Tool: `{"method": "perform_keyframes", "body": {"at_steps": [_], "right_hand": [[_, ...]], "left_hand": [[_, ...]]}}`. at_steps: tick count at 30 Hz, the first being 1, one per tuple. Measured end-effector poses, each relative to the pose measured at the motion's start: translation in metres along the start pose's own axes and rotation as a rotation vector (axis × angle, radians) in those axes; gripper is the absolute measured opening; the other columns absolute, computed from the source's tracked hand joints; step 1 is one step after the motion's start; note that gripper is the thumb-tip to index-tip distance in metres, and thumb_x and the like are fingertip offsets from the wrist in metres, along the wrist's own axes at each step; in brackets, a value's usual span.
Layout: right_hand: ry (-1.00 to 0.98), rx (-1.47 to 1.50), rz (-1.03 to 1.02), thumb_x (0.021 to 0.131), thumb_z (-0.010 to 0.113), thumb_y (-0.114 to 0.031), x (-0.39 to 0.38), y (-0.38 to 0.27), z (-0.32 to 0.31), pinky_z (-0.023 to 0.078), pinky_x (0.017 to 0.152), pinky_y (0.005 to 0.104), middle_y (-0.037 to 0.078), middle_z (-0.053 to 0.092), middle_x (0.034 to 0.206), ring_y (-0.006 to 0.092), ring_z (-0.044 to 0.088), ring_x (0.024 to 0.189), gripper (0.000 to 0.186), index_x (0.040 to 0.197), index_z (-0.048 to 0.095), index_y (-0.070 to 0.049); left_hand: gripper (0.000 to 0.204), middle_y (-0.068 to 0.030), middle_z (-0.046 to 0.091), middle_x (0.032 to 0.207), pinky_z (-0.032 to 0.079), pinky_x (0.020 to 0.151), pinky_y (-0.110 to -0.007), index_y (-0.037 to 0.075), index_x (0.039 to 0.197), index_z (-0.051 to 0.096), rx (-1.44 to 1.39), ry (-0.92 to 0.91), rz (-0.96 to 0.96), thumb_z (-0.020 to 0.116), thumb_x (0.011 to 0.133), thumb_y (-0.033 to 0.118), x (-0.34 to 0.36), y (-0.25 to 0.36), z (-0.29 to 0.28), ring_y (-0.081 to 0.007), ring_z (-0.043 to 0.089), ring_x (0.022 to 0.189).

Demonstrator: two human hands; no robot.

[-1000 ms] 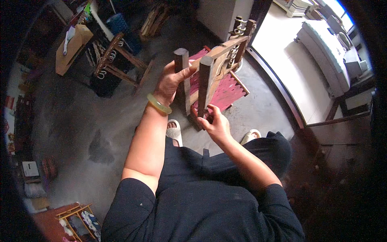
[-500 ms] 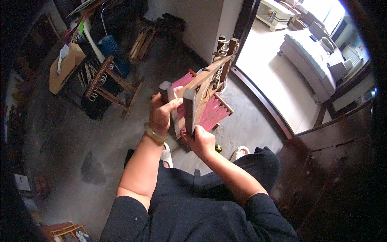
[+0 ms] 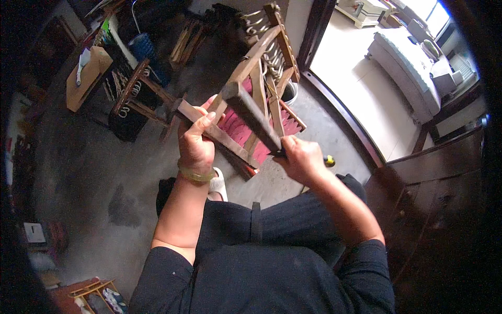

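A wooden folding stool frame (image 3: 255, 51) is held up in front of me, with pale cord-like loops along its far bars. My left hand (image 3: 197, 138) is closed around the near left bar, thumb on top. My right hand (image 3: 301, 159) grips the lower end of the darker near right bar, whose blunt grey end points up and left. Fingers of the right hand are partly hidden. Below the frame, a stool with a pink woven seat (image 3: 238, 131) is partly covered by it.
Another wooden stool frame with loops (image 3: 137, 86) stands at left, by a cardboard piece (image 3: 86, 81) and a blue roll (image 3: 141, 47). Wooden sticks (image 3: 188, 42) lean behind. A pale bucket (image 3: 291, 95) and a yellow-black object (image 3: 329, 160) are at right, near a doorway sill (image 3: 342, 123).
The stool frame has tilted, its far end swinging up and left. My right hand has moved right and slightly up, so the near bars are spread farther apart. My left hand shifted slightly left.
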State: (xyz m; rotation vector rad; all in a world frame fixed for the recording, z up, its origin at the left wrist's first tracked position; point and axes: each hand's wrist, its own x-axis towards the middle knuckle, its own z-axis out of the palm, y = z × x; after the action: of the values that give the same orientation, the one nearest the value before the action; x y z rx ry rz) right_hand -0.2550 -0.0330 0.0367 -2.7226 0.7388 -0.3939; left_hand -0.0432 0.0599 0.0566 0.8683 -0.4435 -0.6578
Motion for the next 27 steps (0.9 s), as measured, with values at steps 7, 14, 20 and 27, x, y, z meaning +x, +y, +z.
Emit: {"method": "perform_keyframes", "body": {"at_steps": [7, 14, 20, 27], "right_hand": [[-0.220, -0.136, -0.085, 0.076, 0.066, -0.025, 0.016, 0.008, -0.031, 0.050, 0.060, 0.0440, 0.015, 0.060, 0.073, 0.0346, 0.062, 0.068, 0.027, 0.087, 0.053, -0.005], [-0.432, -0.359, -0.273, 0.072, 0.066, -0.018, 0.047, 0.006, -0.034, 0.050, 0.060, 0.0409, 0.014, 0.063, 0.070, 0.0325, 0.064, 0.068, 0.018, 0.078, 0.059, -0.003], [-0.505, -0.529, -0.461, 0.068, 0.062, -0.008, 0.048, 0.002, -0.006, 0.052, 0.059, 0.0372, 0.013, 0.066, 0.071, 0.0265, 0.067, 0.069, 0.009, 0.074, 0.065, -0.002], [-0.534, -0.730, -0.521, 0.071, 0.063, -0.011, 0.028, 0.018, 0.028, 0.051, 0.052, 0.0321, 0.006, 0.066, 0.073, 0.0195, 0.067, 0.067, 0.009, 0.077, 0.066, -0.006]], "left_hand": [[0.008, -0.0110, 0.056, 0.103, 0.045, 0.090, -0.039, 0.008, 0.088, 0.053, -0.204, 0.138, -0.103, 0.058, 0.081, 0.008, -0.024, -0.029, -0.032, -0.0264, 0.056, 0.095], [0.019, -0.0155, 0.058, 0.094, 0.043, 0.090, -0.042, 0.007, 0.089, 0.054, -0.392, 0.180, -0.206, 0.063, 0.075, 0.017, -0.050, -0.093, -0.084, -0.0324, 0.057, 0.093], [0.033, -0.0072, 0.064, 0.095, 0.049, 0.077, -0.036, 0.009, 0.102, 0.059, -0.230, 0.283, -0.512, 0.063, 0.080, 0.033, -0.085, -0.135, -0.098, -0.0234, 0.060, 0.090], [0.046, -0.0094, 0.065, 0.090, 0.047, 0.065, -0.032, 0.009, 0.105, 0.052, 0.279, 0.084, -1.040, 0.060, 0.083, 0.048, -0.112, -0.164, -0.125, -0.0204, 0.062, 0.084]]}}
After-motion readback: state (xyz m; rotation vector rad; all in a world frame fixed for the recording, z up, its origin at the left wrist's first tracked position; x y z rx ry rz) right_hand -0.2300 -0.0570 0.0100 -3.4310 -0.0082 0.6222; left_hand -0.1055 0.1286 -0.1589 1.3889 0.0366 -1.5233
